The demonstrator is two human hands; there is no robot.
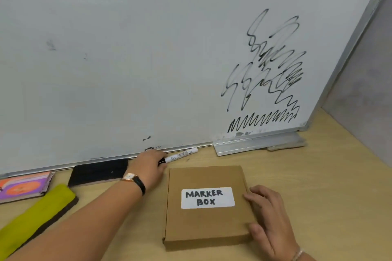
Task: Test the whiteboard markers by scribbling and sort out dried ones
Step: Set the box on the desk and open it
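A white whiteboard marker [181,154] lies on the wooden table along the foot of the whiteboard [127,48]. My left hand [149,165] reaches over to it, and its fingers close round the marker's dark near end. A shut cardboard box [203,224] labelled "MARKER BOX" sits flat in front of me. My right hand [269,216] holds the box's right edge, thumb at the near corner and fingers curled on the lid. Black scribbles [271,74] cover the lower right of the board.
A black eraser [98,171] lies against the board's lower frame to the left of my left hand. A yellow-green pouch [36,216] and a purple and orange notebook [23,186] sit at the far left. The board's metal foot [258,143] rests at right, near a grey wall [364,91].
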